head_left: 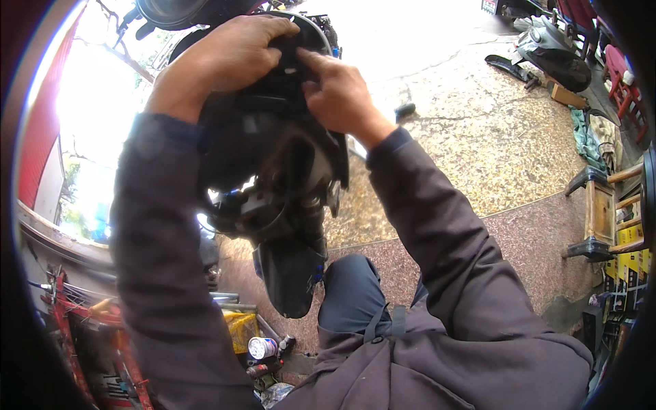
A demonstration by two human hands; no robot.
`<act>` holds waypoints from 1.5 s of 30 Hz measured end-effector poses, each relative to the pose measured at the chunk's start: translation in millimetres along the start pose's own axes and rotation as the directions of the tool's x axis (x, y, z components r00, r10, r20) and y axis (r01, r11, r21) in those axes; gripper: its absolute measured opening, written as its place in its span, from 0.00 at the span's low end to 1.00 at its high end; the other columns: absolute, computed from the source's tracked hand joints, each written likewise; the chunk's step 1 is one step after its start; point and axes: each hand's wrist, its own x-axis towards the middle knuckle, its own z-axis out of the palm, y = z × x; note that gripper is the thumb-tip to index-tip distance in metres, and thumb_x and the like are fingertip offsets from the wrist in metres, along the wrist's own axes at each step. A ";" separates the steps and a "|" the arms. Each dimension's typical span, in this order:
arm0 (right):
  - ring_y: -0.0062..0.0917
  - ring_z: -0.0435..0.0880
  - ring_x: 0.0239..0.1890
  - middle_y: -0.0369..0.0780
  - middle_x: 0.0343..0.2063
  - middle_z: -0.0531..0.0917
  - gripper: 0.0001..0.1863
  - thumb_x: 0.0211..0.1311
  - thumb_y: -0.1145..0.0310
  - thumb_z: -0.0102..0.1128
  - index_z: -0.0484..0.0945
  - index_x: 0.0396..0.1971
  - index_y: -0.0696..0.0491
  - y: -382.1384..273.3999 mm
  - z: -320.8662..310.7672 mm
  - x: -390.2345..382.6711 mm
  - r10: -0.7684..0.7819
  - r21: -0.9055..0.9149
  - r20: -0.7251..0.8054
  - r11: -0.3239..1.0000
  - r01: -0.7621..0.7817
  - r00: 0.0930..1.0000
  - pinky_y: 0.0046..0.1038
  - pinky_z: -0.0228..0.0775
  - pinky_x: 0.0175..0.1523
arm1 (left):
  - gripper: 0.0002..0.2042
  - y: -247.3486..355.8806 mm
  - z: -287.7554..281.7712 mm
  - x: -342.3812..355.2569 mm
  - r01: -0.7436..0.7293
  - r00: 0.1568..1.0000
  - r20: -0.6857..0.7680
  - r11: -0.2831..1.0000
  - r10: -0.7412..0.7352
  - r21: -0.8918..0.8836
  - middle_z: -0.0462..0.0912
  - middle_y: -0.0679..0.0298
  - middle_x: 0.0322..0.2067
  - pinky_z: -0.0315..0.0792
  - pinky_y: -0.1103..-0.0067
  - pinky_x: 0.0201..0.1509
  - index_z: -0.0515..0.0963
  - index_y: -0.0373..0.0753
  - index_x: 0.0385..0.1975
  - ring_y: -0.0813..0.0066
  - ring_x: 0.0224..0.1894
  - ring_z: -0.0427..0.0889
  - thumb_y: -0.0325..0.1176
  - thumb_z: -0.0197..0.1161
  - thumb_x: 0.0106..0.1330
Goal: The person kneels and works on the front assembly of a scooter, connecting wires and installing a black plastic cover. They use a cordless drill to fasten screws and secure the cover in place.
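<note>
Both hands are at the top of the black front end of a motorcycle or scooter, which stands in front of me. My left hand bends over the dark upper part, fingers close together and pointing right; what its fingertips grip is hidden. From the right comes my right hand, its index finger stretched onto the same black part and its thumb apart below. Between the hands shows a small bright spot, perhaps a hole. Lower down are loose-looking cables and a dark front fender, close to my left of the knees.
A wooden stool with dark legs lies at the right, near yellow boxes. Behind it are cloths and a grey-black vehicle body part. At lower left stand a red metal rack and a white can.
</note>
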 end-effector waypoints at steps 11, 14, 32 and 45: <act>0.47 0.85 0.42 0.54 0.38 0.84 0.29 0.55 0.75 0.61 0.74 0.60 0.63 0.1 -13.7 -29.4 0.232 0.196 -0.036 0.956 -0.221 0.972 0.40 0.77 0.50 | 0.19 12.3 14.8 29.1 0.039 0.998 0.042 0.972 -0.050 0.231 0.83 0.50 0.52 0.73 0.67 0.64 0.80 0.33 0.53 0.50 0.56 0.80 0.28 0.63 0.60; 0.49 0.86 0.36 0.55 0.31 0.85 0.32 0.55 0.75 0.60 0.70 0.63 0.66 2.0 -12.0 -34.4 0.260 0.119 0.052 0.957 -0.264 0.964 0.42 0.77 0.46 | 0.17 8.5 15.1 27.4 0.047 0.999 0.017 0.978 -0.051 0.205 0.84 0.49 0.48 0.74 0.66 0.62 0.80 0.34 0.50 0.49 0.53 0.81 0.27 0.63 0.60; 0.40 0.78 0.63 0.53 0.61 0.78 0.35 0.62 0.70 0.61 0.65 0.70 0.57 30.3 19.6 -17.2 0.121 0.467 0.315 0.843 -0.265 0.941 0.29 0.67 0.68 | 0.15 22.1 -2.2 19.5 0.123 0.971 0.145 0.916 -0.191 0.383 0.85 0.50 0.45 0.77 0.64 0.54 0.85 0.37 0.42 0.54 0.49 0.84 0.34 0.69 0.55; 0.54 0.85 0.44 0.58 0.38 0.85 0.31 0.62 0.62 0.62 0.71 0.65 0.54 4.7 -1.3 2.8 0.172 -0.059 0.199 0.985 -0.164 0.965 0.48 0.76 0.52 | 0.22 -0.4 9.2 30.8 0.213 0.969 0.070 0.942 -0.238 0.258 0.85 0.49 0.49 0.76 0.66 0.59 0.81 0.44 0.57 0.51 0.53 0.83 0.39 0.69 0.61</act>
